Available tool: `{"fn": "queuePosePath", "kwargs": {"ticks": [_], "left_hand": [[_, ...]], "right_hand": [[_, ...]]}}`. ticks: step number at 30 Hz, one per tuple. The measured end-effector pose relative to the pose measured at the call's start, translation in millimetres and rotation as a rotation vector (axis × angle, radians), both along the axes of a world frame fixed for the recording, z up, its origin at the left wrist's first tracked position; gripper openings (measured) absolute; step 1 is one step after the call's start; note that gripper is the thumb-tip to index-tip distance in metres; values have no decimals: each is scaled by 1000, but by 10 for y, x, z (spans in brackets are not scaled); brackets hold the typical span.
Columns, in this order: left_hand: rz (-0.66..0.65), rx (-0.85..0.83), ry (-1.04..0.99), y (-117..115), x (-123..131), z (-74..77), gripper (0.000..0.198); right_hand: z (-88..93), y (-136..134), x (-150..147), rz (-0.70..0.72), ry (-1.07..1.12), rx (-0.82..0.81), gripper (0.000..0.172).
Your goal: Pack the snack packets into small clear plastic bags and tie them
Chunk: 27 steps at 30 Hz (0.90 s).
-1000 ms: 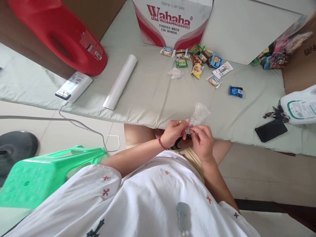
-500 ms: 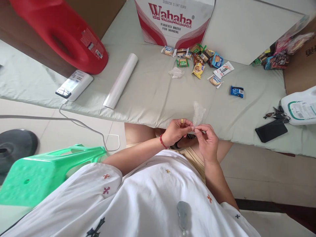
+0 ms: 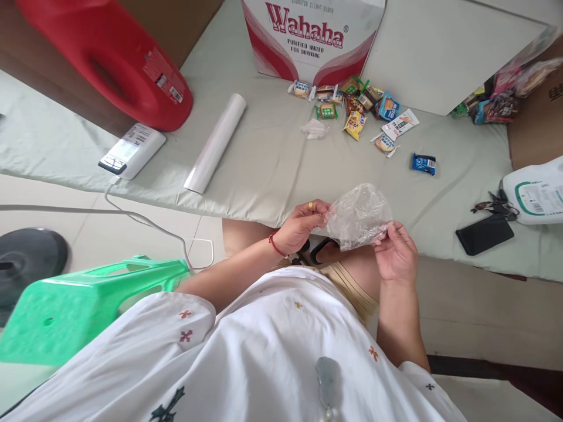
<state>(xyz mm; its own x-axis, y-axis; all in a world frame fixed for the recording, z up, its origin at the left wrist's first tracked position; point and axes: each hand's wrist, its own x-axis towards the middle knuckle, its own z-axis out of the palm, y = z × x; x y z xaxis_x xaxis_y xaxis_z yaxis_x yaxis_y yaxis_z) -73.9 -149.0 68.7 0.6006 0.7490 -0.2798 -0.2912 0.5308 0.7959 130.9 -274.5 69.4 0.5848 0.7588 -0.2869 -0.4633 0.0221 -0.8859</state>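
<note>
A clear plastic bag point(image 3: 358, 214) hangs spread open between my two hands, just in front of the mattress edge. My left hand point(image 3: 301, 225), with a gold ring and a red wrist cord, pinches the bag's left rim. My right hand point(image 3: 396, 255) pinches its right rim from below. A pair of scissors point(image 3: 310, 255) lies on my lap under the bag, partly hidden. Several small snack packets point(image 3: 354, 108) lie scattered farther back on the pale green mattress point(image 3: 264, 164), with a blue packet point(image 3: 423, 163) apart to the right.
A roll of plastic bags point(image 3: 215, 143) and a white power bank point(image 3: 132, 150) lie at the left, by a red jug point(image 3: 109, 55). A Wahaha carton point(image 3: 312, 38) stands behind. A black phone point(image 3: 484, 234), keys and a white jug point(image 3: 534, 190) are right. A green stool point(image 3: 83, 308) stands left.
My hands have pulled apart and the bag, pinched narrow between them before, now stands spread wide open. My right hand moved right and down.
</note>
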Motion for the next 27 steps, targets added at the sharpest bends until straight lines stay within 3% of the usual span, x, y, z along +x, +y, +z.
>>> {"fn": "queuePosePath", "kwargs": {"ticks": [4, 7, 9, 11, 14, 19, 24, 25, 27], "left_hand": [[-33, 114, -1, 13, -34, -1, 18], [-106, 193, -15, -39, -12, -25, 25], [-138, 207, -38, -63, 3, -39, 28], [-131, 180, -55, -41, -5, -48, 28], [-61, 86, -42, 91, -74, -54, 28], [58, -20, 17, 213, -182, -67, 45], [105, 116, 230, -124, -41, -128, 82], [94, 160, 291, -188, 9, -141, 83], [84, 251, 386, -254, 106, -161, 65]], "right_hand": [[-39, 10, 113, -57, -164, -34, 54], [30, 122, 76, 36, -323, -41, 78], [83, 225, 39, 147, -468, -129, 68], [120, 309, 35, 231, -623, -247, 38], [139, 358, 108, 217, -766, -333, 20], [85, 362, 182, 143, -639, -294, 19], [-7, 461, 3, -94, -576, -211, 25], [-21, 479, -37, -111, -562, -199, 27], [-36, 496, -86, -87, -523, -196, 29]]}}
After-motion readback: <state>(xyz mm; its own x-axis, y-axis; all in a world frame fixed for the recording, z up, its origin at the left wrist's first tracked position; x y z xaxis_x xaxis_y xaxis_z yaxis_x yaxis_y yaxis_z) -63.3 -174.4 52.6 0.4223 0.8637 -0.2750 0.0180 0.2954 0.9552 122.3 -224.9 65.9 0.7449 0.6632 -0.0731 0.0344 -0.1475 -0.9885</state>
